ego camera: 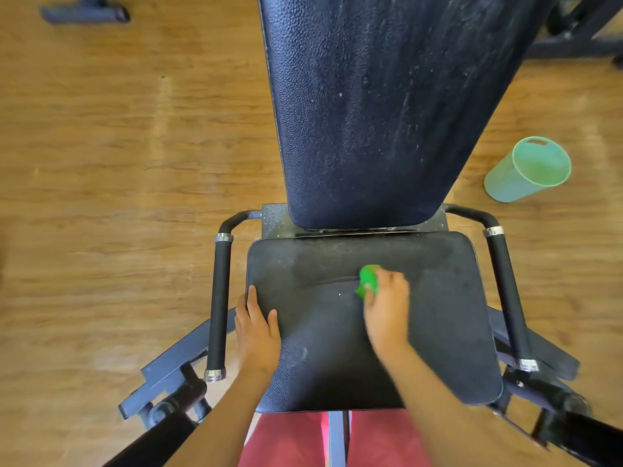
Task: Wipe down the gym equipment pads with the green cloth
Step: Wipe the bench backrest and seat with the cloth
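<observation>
A black seat pad (438, 325) lies flat below me, with a tall dark back pad (371, 106) rising behind it. My right hand (387, 305) presses a bunched green cloth (368, 280) onto the middle of the seat pad; only part of the cloth shows past my fingers. My left hand (258, 328) rests on the seat pad's left edge, fingers curled over the rim, holding no cloth. Pale dusty streaks mark both pads.
Black padded handles stand on either side of the seat, left (220, 305) and right (509, 298). A green plastic bucket (529, 170) sits on the wooden floor at the right. Blue-grey frame parts (168, 369) stick out at the lower corners.
</observation>
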Demonstrator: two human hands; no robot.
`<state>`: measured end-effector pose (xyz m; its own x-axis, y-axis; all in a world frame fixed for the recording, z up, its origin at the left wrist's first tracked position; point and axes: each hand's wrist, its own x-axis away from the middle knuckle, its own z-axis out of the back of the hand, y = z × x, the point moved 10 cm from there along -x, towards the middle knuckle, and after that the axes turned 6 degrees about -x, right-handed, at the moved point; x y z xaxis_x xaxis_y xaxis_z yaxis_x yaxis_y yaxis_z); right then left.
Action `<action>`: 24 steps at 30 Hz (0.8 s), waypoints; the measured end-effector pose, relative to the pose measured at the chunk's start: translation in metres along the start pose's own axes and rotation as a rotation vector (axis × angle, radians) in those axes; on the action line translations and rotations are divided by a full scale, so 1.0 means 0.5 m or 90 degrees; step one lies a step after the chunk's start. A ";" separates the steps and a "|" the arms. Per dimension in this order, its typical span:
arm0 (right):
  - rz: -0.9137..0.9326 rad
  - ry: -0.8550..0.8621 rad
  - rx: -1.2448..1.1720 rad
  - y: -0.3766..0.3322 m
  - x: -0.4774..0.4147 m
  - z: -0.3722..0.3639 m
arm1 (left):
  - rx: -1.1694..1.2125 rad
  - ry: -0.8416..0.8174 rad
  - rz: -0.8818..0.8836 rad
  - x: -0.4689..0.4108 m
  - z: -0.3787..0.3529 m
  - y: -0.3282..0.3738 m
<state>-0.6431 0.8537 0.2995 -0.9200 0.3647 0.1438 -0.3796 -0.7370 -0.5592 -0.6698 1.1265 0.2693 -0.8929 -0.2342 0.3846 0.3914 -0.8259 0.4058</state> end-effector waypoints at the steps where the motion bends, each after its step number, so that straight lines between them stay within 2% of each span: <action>1: 0.051 -0.041 -0.004 -0.044 0.035 -0.043 | 0.023 -0.004 -0.008 0.001 0.000 0.001; 4: 0.145 -0.123 -0.040 -0.131 0.125 -0.114 | 0.080 -0.014 -0.034 0.001 0.004 -0.001; 6: 0.179 -0.152 -0.034 -0.136 0.134 -0.121 | 0.063 -0.015 -0.045 0.000 0.011 -0.006; 8: 0.164 -0.177 -0.008 -0.107 0.109 -0.109 | 0.052 -0.019 -0.051 -0.001 0.013 -0.008; 13: 0.021 -0.068 -0.015 -0.034 0.011 -0.019 | 0.047 -0.050 -0.061 0.000 0.009 -0.007; 17: -0.015 -0.021 -0.041 -0.091 -0.041 -0.046 | 0.087 -0.061 -0.066 -0.004 0.016 -0.013; 20: 0.047 -0.050 -0.060 -0.198 -0.052 -0.127 | 0.129 -0.066 -0.055 -0.006 0.021 -0.020; 24: 0.214 -0.173 -0.028 -0.326 -0.021 -0.231 | 0.138 -0.079 -0.053 -0.013 0.025 -0.028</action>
<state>-0.5603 1.0357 0.2946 -0.9863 -0.0581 0.1544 -0.0560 -0.7624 -0.6447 -0.6668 1.1458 0.2715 -0.8955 -0.0940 0.4351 0.3675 -0.7075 0.6036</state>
